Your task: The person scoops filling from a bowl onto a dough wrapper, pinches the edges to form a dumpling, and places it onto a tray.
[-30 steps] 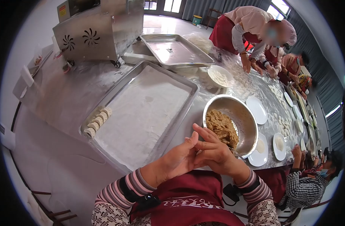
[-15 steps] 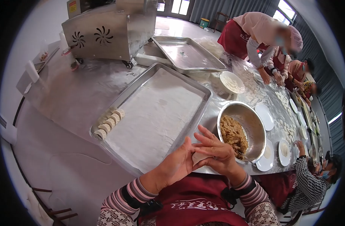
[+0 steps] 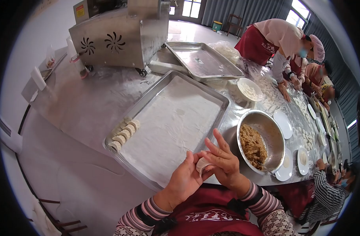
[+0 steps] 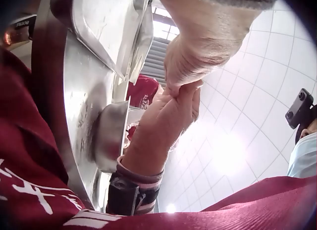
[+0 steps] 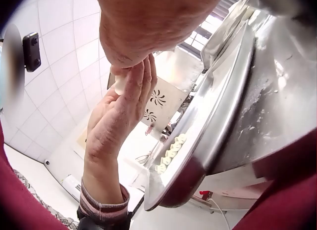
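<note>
Since a second ago the clasped hands have parted slightly, baring a folded dumpling (image 3: 202, 164) between them. The left hand (image 3: 184, 181) cups it with its thumb on the dough. The right hand (image 3: 225, 163) pinches its edge, the other fingers splayed, over the bench (image 3: 89, 102) at its near edge. Beyond lies the tray (image 3: 176, 118), with finished dumplings (image 3: 125, 135) at its left. The filling bowl (image 3: 272, 131) stands to the right.

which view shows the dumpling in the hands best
The head view: the dumpling shows as a pale fold pinched between the left hand and right hand. The right wrist view shows only a sliver; the left wrist view hides it.
</note>
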### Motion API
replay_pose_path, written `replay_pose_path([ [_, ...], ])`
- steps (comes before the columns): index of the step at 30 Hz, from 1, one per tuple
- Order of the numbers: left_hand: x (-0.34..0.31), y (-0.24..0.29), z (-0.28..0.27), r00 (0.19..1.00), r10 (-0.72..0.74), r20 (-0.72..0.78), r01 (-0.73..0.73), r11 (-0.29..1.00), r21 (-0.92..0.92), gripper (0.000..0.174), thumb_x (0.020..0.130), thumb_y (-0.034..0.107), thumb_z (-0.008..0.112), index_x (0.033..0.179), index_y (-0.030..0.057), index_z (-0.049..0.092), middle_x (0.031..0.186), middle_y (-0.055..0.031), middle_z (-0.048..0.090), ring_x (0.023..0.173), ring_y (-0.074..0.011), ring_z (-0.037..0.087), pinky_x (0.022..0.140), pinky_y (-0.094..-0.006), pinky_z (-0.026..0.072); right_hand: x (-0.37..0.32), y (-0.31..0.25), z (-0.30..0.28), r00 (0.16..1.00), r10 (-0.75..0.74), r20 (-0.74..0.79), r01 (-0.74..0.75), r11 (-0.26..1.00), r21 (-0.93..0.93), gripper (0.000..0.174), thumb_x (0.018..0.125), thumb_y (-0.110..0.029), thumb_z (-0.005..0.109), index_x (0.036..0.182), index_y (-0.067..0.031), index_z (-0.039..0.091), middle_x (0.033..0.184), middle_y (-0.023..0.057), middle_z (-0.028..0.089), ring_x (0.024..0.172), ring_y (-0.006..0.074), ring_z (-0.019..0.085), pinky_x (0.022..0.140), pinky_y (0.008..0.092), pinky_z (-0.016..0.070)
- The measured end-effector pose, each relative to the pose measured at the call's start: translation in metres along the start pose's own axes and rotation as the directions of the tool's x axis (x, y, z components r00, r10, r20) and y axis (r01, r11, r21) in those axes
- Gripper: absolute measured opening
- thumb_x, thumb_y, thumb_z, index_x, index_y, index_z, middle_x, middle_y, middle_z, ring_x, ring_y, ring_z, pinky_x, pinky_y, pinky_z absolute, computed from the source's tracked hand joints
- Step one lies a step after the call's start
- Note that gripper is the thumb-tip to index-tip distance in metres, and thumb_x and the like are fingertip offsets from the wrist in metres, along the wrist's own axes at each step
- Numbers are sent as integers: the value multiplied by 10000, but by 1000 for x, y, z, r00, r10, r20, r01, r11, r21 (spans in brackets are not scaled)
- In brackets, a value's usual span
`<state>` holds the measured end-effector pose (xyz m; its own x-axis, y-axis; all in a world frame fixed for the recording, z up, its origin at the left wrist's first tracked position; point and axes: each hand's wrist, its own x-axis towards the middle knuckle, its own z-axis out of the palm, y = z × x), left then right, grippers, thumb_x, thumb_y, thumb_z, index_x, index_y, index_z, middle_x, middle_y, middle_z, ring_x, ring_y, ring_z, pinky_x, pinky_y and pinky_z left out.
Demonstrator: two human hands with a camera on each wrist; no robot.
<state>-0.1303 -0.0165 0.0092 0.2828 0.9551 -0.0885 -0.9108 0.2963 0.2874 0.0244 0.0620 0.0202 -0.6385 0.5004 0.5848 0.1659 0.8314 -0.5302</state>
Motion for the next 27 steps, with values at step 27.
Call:
replay_pose_path([
  [27,-30,83,-4,991,-7,-133,27,988,150,751,952,605,303,1393,-3,336,1251,-92,539,1137,-196,536,993,-383,418,94,-44,21,856,-189,481,317,927,-200,377,723,-149,635,1082,-38,610,1009,82,583,902,235,599,700,330,487],
])
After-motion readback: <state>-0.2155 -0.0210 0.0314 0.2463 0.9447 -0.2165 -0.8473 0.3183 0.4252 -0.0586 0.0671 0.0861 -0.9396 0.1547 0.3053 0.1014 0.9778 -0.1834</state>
